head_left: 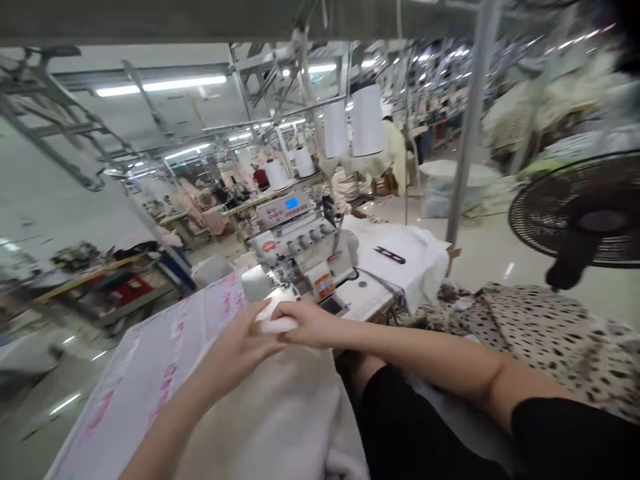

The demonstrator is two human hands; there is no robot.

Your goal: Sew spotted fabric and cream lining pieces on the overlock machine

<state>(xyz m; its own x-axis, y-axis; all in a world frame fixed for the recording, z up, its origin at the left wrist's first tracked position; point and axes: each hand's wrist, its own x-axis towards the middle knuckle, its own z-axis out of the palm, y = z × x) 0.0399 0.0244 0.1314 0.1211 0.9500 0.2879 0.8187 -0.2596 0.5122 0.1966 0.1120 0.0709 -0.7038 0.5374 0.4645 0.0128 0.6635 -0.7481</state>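
Observation:
My left hand and my right hand meet in front of the sewing machine. Both are closed on a pale cloth, whose folded edge shows between the fingers. The rest of the cloth hangs down over my lap. A lit spot by the machine's needle area lies just beyond the fingertips. Dark thread snips rest on a white cloth to the right of the machine.
A table surface with pink print extends left. White thread cones hang above the machine. At the right are a metal pole, a black fan and spotted fabric. A person in pale yellow is farther back.

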